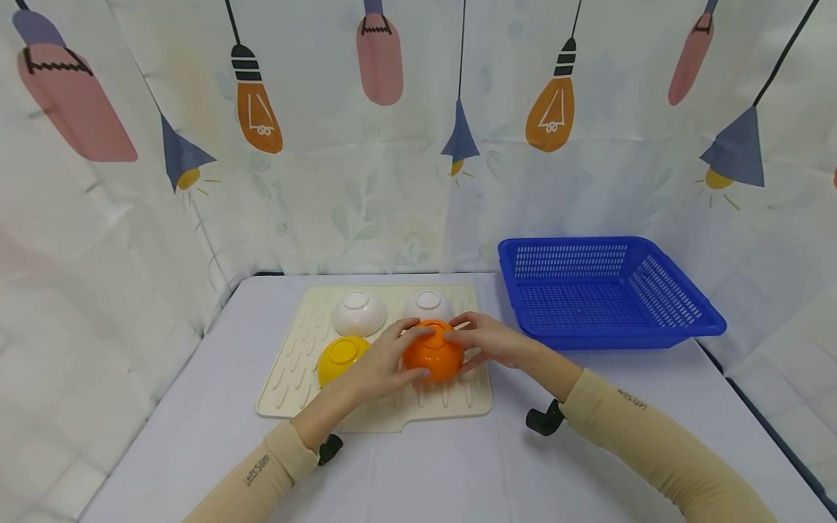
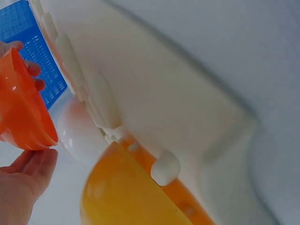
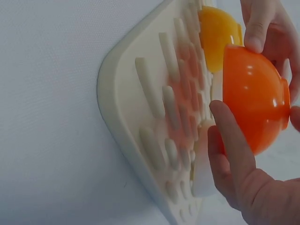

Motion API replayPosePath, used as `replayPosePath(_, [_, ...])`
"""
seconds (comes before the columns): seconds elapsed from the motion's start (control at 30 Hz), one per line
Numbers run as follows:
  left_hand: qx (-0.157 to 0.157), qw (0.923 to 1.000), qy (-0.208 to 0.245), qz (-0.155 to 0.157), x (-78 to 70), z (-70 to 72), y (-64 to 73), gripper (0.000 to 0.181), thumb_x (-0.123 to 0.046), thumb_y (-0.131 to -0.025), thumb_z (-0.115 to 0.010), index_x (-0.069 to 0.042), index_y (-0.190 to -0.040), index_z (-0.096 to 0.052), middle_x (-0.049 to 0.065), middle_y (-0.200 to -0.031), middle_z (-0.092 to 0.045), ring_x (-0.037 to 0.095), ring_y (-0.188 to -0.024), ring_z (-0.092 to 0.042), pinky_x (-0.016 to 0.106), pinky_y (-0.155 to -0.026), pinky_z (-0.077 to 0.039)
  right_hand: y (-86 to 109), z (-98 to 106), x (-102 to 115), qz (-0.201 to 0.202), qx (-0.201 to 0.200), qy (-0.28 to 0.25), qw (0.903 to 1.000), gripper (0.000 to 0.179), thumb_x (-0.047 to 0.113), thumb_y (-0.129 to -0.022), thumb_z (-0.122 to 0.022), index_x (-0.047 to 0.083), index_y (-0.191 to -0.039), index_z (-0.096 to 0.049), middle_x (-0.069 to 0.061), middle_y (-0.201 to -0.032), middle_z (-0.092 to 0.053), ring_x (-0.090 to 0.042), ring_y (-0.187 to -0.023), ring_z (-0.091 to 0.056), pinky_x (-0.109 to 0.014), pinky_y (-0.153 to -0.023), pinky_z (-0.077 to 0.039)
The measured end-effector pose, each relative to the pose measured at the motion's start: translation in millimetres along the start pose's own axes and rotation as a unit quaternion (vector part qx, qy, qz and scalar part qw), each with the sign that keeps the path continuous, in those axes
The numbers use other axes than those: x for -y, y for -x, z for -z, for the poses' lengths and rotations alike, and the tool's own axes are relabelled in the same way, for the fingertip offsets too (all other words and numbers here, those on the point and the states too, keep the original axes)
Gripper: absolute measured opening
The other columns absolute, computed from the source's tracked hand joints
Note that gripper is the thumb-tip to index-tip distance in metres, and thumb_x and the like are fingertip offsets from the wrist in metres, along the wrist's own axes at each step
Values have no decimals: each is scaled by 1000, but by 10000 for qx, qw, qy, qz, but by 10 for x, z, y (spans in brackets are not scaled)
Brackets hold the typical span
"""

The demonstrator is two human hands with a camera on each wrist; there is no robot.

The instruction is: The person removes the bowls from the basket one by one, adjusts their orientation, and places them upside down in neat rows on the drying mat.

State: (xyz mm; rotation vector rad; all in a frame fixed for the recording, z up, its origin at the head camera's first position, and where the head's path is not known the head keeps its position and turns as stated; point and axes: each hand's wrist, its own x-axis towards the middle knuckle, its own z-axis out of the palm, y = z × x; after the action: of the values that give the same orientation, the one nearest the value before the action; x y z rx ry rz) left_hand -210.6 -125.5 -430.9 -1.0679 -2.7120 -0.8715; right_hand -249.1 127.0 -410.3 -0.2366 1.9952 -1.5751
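Observation:
Both hands hold an orange bowl (image 1: 433, 361) upside down over the front right part of a cream drying mat (image 1: 288, 381). My left hand (image 1: 382, 361) grips its left side, with the thumb low near the rim and fingers reaching the base. On the opposite side, my right hand (image 1: 493, 338) has fingers around the wall. A gap shows between the bowl's rim and the mat's ridges in the right wrist view. Left of it, an overturned yellow bowl (image 1: 338, 357) rests on the mat, partly covered by my left hand. Behind stand two overturned white bowls, one at left (image 1: 360, 315) and one at right (image 1: 429, 298).
A blue plastic basket (image 1: 608, 341) with slotted walls stands at the back right of the white-covered table (image 1: 418, 479). A patterned curtain (image 1: 405, 196) hangs behind the table. Black wrist-camera mounts jut out below both forearms.

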Motion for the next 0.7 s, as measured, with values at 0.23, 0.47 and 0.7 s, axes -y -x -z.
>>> replayPosePath(0.23, [-84,9999,132,42,2,23,28,62,-33,-91,-81,-17,-145,-54,14,-151,-43,34,-135,-47,51,-111,-42,39,37,-40,481,414,237,9977,71,8,-89,-76,1,-149,-40,-22,-150,-39,-36,-118,-61,-45,-84,-60])
replayPosePath(0.47, [-192,9993,311,49,0,38,25,62,-31,-89,-83,-18,-143,-55,12,-149,-45,32,-134,-49,50,-111,-42,88,40,-44,982,291,1141,9882,78,11,-85,-82,3,-151,-42,-14,-152,-44,-36,-131,-53,-46,-99,-53])
replayPosePath(0.7, [-260,9993,259,60,-1,50,39,61,-33,-89,-83,-19,-142,-56,11,-148,-46,32,-133,-50,52,-110,-43,108,10,-91,1797,-14,1856,9661,75,13,-86,-84,5,-150,-44,-14,-147,-51,-35,-131,-51,-49,-103,-50])
